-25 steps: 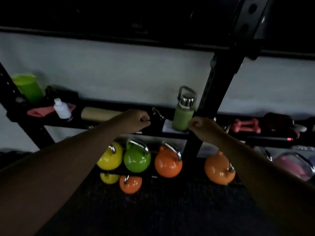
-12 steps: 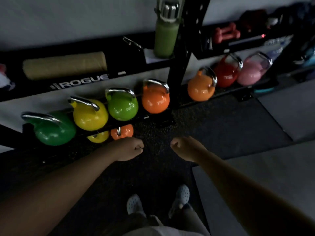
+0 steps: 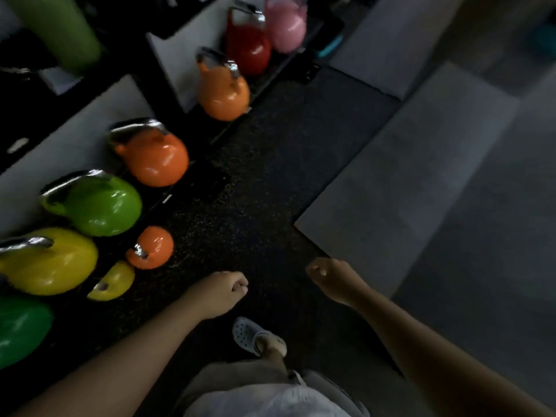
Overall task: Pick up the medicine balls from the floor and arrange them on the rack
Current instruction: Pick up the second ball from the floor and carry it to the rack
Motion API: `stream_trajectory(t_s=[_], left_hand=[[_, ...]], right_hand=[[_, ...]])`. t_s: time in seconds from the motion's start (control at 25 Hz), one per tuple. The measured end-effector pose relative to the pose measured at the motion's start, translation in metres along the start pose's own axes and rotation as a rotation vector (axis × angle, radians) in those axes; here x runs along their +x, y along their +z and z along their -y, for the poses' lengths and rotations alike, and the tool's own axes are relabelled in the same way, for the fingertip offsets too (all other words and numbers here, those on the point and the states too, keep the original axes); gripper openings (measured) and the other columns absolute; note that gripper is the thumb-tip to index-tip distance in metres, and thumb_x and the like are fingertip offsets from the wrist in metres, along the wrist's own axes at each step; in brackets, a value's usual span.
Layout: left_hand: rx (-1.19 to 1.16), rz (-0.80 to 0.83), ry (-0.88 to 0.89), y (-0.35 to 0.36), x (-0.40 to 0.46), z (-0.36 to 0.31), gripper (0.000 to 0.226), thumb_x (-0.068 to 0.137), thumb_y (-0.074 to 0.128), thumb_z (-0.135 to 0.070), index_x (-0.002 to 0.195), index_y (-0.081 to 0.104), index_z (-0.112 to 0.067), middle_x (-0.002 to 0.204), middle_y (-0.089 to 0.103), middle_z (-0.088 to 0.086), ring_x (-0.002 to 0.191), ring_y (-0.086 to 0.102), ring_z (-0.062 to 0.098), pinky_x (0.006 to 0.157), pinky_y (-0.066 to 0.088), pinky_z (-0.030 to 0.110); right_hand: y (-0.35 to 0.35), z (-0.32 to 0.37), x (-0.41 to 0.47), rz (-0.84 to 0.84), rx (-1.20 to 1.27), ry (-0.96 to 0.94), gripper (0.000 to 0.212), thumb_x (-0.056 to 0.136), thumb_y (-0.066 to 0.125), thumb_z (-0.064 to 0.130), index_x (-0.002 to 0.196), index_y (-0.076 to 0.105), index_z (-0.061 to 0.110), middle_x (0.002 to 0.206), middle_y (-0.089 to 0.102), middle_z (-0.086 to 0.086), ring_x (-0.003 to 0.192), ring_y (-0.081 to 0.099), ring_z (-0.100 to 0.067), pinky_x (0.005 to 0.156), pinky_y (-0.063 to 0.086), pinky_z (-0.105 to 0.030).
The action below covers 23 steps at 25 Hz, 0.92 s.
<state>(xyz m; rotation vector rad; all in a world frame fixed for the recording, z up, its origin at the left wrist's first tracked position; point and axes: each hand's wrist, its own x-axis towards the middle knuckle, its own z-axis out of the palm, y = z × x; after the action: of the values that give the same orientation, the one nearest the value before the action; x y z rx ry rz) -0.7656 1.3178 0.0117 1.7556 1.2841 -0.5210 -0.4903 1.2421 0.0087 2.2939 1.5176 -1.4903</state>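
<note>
No medicine ball shows in the head view. My left hand [image 3: 221, 291] is a closed fist with nothing in it, held over the dark speckled floor mat [image 3: 270, 182]. My right hand [image 3: 332, 278] is also a loose fist, empty, a little to the right and level with the left. The black rack [image 3: 132, 64] runs along the upper left with its low shelf full of kettlebells.
Kettlebells line the rack: yellow [image 3: 48, 263], green [image 3: 99, 203], orange [image 3: 156, 158], a second orange [image 3: 224, 91], red [image 3: 248, 49], pink [image 3: 285, 25]. Two small ones, orange [image 3: 152, 246] and yellow [image 3: 114, 281], sit on the floor. Grey mats [image 3: 406, 191] lie to the right. My shoe [image 3: 251, 334] is below.
The view has swung down and to the right, from the rack's upper shelf to the floor. Both fists have dropped from shelf height to low over the mat, still closed and empty.
</note>
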Motion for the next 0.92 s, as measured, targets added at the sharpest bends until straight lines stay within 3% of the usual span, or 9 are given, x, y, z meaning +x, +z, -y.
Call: stream_trajectory(t_s=[0.12, 0.24, 0.4, 0.56, 0.76, 0.92], left_hand=[[0.069, 0.116, 0.046, 0.050, 0.014, -0.069, 0.016, 0.101, 0.052, -0.047, 0.111, 0.064, -0.044, 0.106, 0.062, -0.021, 0.096, 0.058, -0.003, 0.077, 0.048, 0.021], [0.116, 0.224, 0.103, 0.109, 0.018, -0.143, 0.010, 0.102, 0.054, -0.045, 0.106, 0.062, -0.047, 0.103, 0.060, -0.024, 0.095, 0.057, -0.004, 0.072, 0.043, 0.019], [0.174, 0.310, 0.170, 0.193, 0.010, -0.221, 0.023, 0.104, 0.053, -0.039, 0.122, 0.067, -0.036, 0.118, 0.066, -0.011, 0.107, 0.062, 0.005, 0.083, 0.049, 0.024], [0.258, 0.378, 0.204, 0.271, -0.005, -0.270, 0.026, 0.106, 0.053, -0.033, 0.127, 0.068, -0.027, 0.123, 0.068, -0.003, 0.118, 0.063, 0.016, 0.102, 0.050, 0.033], [0.382, 0.457, 0.162, 0.311, 0.013, -0.284, 0.030, 0.102, 0.054, -0.036, 0.129, 0.068, -0.030, 0.126, 0.069, -0.002, 0.114, 0.066, 0.016, 0.104, 0.053, 0.039], [0.349, 0.463, 0.071, 0.337, 0.063, -0.308, 0.032, 0.104, 0.053, -0.034, 0.131, 0.067, -0.026, 0.128, 0.070, 0.004, 0.114, 0.067, 0.021, 0.104, 0.053, 0.042]], right_hand=[[0.015, -0.088, -0.060, -0.124, 0.224, 0.143, 0.029, 0.105, 0.045, 0.029, 0.123, 0.067, 0.024, 0.116, 0.072, -0.006, 0.099, 0.068, -0.025, 0.085, 0.056, -0.038], [0.038, -0.175, -0.126, -0.256, 0.436, 0.278, 0.029, 0.105, 0.047, 0.032, 0.120, 0.069, 0.021, 0.107, 0.071, -0.002, 0.091, 0.065, -0.018, 0.076, 0.050, -0.031], [0.075, -0.273, -0.203, -0.373, 0.714, 0.456, 0.032, 0.106, 0.046, 0.035, 0.125, 0.067, 0.022, 0.114, 0.071, -0.002, 0.101, 0.067, -0.017, 0.078, 0.048, -0.030], [0.110, -0.341, -0.249, -0.447, 0.881, 0.569, 0.027, 0.105, 0.048, 0.034, 0.121, 0.068, 0.022, 0.106, 0.071, 0.001, 0.097, 0.068, -0.019, 0.079, 0.052, -0.031], [0.128, -0.388, -0.251, -0.430, 1.062, 0.644, 0.018, 0.103, 0.052, 0.033, 0.107, 0.069, 0.026, 0.092, 0.072, 0.002, 0.086, 0.070, -0.014, 0.073, 0.056, -0.029], [0.131, -0.443, -0.247, -0.454, 1.127, 0.772, 0.023, 0.103, 0.053, 0.032, 0.111, 0.071, 0.022, 0.093, 0.074, -0.001, 0.082, 0.072, -0.017, 0.067, 0.056, -0.028]])
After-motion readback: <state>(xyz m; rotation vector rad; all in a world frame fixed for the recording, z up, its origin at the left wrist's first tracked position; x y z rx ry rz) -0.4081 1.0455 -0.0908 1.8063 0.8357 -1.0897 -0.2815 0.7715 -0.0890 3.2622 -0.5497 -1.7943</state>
